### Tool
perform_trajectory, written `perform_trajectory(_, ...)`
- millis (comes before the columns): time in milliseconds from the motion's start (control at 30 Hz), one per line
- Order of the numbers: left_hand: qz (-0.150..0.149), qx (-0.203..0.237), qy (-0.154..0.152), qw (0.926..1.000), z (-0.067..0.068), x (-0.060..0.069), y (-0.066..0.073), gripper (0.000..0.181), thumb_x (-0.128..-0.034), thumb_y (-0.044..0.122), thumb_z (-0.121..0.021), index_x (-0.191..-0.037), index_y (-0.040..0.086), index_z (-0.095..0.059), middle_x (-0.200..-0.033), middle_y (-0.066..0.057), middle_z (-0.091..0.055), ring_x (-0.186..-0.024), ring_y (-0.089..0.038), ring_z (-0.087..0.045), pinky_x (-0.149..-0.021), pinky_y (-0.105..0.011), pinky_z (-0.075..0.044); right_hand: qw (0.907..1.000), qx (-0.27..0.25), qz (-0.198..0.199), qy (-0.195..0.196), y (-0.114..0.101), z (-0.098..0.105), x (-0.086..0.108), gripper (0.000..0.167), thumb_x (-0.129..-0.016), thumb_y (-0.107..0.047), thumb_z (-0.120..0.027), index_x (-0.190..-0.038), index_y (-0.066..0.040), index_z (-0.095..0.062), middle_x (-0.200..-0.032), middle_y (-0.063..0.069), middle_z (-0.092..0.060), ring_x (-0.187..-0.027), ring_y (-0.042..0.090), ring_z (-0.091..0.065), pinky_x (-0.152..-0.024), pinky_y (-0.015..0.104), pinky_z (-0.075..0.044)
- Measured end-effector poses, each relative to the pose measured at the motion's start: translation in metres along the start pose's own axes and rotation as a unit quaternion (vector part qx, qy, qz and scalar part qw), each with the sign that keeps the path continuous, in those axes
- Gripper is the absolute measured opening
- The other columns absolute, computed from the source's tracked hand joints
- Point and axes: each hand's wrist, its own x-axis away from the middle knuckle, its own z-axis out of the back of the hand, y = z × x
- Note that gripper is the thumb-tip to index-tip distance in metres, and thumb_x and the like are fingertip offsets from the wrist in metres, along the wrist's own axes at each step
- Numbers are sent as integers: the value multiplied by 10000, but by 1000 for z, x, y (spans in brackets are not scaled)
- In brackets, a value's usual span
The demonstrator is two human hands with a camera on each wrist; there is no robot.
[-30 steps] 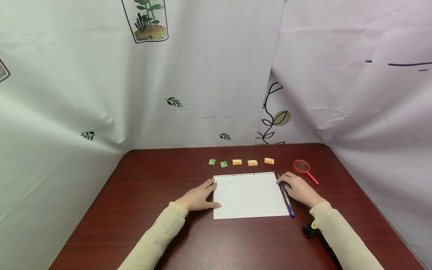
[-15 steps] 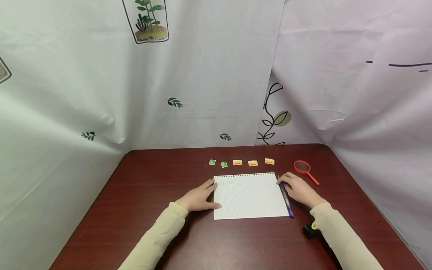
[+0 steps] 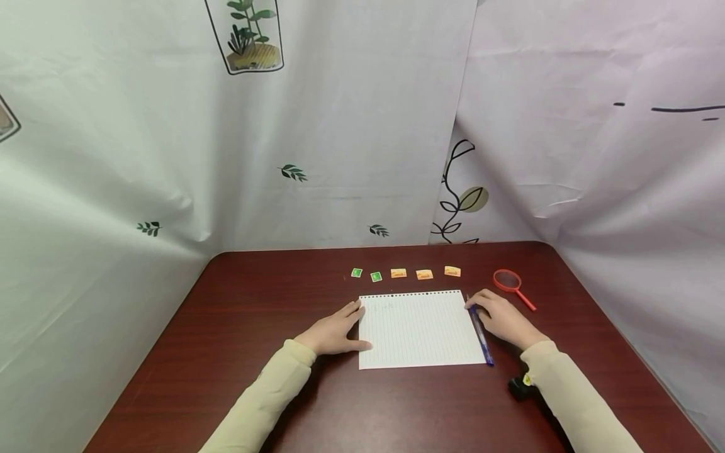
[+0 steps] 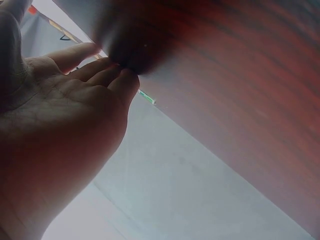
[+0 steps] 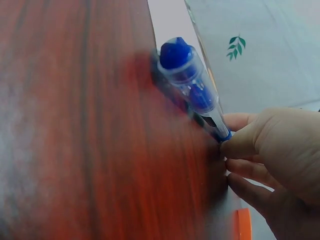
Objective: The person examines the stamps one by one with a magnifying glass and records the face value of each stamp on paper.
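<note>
A sheet of lined paper point(image 3: 419, 330) with punched holes along its far edge lies on the table, with faint marks near its top left. My left hand point(image 3: 334, 331) rests at the paper's left edge, thumb on the sheet and fingers spread; the left wrist view shows its palm side, the fingers extended. Along the sheet's right edge lies a blue pen point(image 3: 481, 335) with a clear barrel. My right hand point(image 3: 504, 318) pinches that pen near its far end between thumb and forefinger. Up close in the right wrist view, the pen's blue end point(image 5: 176, 52) points toward the camera.
Beyond the paper, two green stamp-like pieces point(image 3: 376, 277) and three orange ones point(image 3: 424, 275) lie in a row. A red magnifying glass point(image 3: 507, 280) lies right of them. The dark red table point(image 3: 272, 302) meets a printed cloth wall point(image 3: 362, 126) behind.
The pen's near end has shifted very slightly to the left, toward the paper. Both hands hold their places, and the sheet stays put.
</note>
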Motion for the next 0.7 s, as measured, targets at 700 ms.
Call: perform_trajectory(700,-83,16,-34,10000,2,0,-1,893,-914,577,-664,-1573,67,-344,-1650,-109,-249,-1521,-257,-222,-1124,-471,-374,9995,-251,-146,-101,2,3,2,309,-925,18,-652,-1207,-103,-694,-1200,125,-643,-1117,334,-620,-943,569,-504)
